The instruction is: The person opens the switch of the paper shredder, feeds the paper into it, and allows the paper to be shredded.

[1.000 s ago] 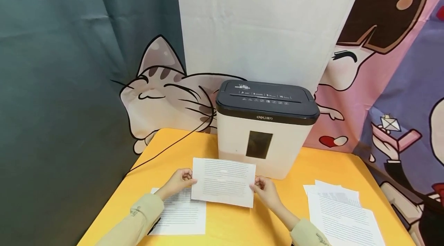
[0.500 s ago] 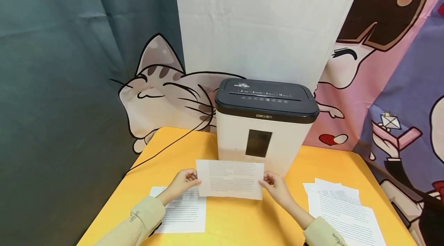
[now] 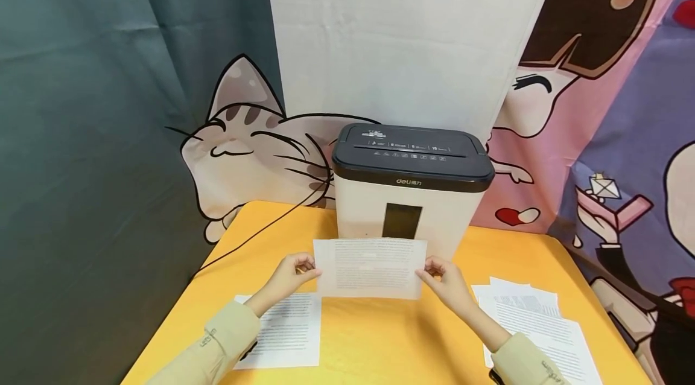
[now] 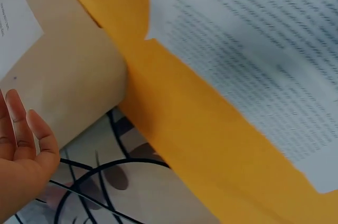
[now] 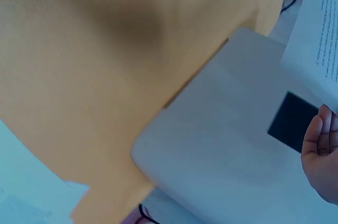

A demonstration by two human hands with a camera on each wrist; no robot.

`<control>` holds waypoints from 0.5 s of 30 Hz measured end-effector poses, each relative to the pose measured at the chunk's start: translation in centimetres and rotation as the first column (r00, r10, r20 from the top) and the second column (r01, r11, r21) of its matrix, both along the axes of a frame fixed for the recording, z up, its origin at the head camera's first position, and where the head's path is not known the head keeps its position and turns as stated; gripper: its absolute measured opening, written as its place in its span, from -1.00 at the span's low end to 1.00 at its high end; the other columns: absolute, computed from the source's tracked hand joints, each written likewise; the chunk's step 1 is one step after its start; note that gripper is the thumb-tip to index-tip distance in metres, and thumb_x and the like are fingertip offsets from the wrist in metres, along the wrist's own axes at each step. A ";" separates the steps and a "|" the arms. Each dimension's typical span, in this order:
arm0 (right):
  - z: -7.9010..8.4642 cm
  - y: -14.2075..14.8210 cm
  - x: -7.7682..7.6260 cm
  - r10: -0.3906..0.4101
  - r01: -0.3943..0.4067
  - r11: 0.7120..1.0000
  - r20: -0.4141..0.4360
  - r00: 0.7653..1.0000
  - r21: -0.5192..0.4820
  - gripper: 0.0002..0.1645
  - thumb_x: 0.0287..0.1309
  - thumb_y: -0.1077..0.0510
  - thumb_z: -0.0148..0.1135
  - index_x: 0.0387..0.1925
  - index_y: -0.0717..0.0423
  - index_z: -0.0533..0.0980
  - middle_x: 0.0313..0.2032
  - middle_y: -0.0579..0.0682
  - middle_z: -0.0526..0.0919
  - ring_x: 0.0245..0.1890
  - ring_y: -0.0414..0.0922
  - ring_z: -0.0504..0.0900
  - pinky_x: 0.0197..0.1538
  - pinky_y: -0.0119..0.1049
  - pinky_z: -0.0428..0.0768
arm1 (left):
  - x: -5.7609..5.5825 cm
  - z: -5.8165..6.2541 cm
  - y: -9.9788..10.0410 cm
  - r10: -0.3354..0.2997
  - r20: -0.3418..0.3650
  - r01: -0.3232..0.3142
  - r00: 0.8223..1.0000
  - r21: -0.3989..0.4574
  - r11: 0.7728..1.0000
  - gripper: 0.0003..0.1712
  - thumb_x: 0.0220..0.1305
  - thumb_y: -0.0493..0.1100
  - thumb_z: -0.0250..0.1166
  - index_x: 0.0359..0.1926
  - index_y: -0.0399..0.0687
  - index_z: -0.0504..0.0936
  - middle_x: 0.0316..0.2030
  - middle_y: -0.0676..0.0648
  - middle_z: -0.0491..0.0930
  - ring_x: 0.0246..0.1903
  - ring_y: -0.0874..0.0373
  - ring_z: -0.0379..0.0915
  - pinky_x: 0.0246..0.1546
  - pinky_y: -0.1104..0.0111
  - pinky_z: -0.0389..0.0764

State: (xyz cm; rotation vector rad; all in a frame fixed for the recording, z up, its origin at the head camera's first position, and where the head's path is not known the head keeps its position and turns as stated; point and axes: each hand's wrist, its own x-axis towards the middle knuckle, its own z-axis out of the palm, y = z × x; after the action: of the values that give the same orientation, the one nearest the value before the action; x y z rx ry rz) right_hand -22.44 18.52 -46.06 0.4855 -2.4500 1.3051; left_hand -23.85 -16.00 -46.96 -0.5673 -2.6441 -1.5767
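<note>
Both hands hold one printed sheet of paper (image 3: 369, 268) stretched sideways in front of the paper shredder (image 3: 404, 204). My left hand (image 3: 293, 273) pinches its left edge between thumb and fingers; my right hand (image 3: 445, 282) pinches the right edge. The sheet overlaps the lower front of the white shredder body in the head view. A dark lid with a narrow slot (image 3: 409, 151) tops the shredder. In the left wrist view the left hand (image 4: 24, 145) shows at the lower left edge, and in the right wrist view the right hand (image 5: 323, 152) sits before the shredder's dark window (image 5: 293, 122).
Under the left forearm lies another printed sheet (image 3: 293, 330) on the yellow table (image 3: 369, 343). Several loose printed sheets (image 3: 537, 324) overlap at the right. A black cord (image 3: 255, 234) runs from the shredder to the table's left edge. Printed curtains (image 3: 380, 35) hang behind.
The held sheet has risen and shifted right toward the shredder, its face tilting flatter. Both hands have moved along with it, keeping their pinch on the edges. The loose papers stay put.
</note>
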 end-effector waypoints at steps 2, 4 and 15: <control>0.3 0.4 -0.2 -0.001 0.001 1.000 -0.005 1.000 0.005 -0.85 -0.02 0.39 0.33 -0.54 0.20 0.50 -0.58 -0.10 0.54 -0.51 -0.46 0.40 -0.42 -0.46 0.46 | -0.1 0.3 0.3 0.000 -0.005 0.000 1.000 0.005 1.000 -0.84 0.16 -0.22 0.32 -0.42 -0.23 0.55 -0.45 -0.12 0.61 -0.44 0.39 0.41 -0.36 0.50 0.49; 0.9 0.7 -0.3 0.004 -0.005 1.000 -0.010 1.000 -0.007 -0.85 0.00 0.38 0.32 -0.54 0.20 0.50 -0.57 -0.07 0.55 -0.51 -0.45 0.40 -0.42 -0.47 0.46 | -0.2 0.7 0.7 0.005 -0.012 -0.005 1.000 0.006 1.000 -0.84 0.16 -0.22 0.32 -0.42 -0.23 0.55 -0.45 -0.12 0.61 -0.44 0.39 0.41 -0.36 0.50 0.49; 3.2 1.6 -0.6 -0.016 0.016 1.000 -0.038 0.999 -0.008 -0.86 0.02 0.42 0.28 -0.54 0.23 0.50 -0.58 -0.08 0.56 -0.51 -0.44 0.43 -0.34 -0.51 0.46 | -1.0 4.6 2.5 0.057 -0.062 -0.056 0.996 0.017 0.998 -0.82 0.15 -0.23 0.33 -0.47 -0.23 0.53 -0.50 -0.11 0.59 -0.51 0.33 0.40 -0.42 0.49 0.50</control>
State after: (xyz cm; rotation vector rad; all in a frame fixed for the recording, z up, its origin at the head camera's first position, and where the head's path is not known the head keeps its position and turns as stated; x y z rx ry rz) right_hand -23.01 20.17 -42.82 0.4838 -2.4117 1.2865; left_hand -24.86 -13.53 -42.38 -0.5275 -2.5775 -1.5366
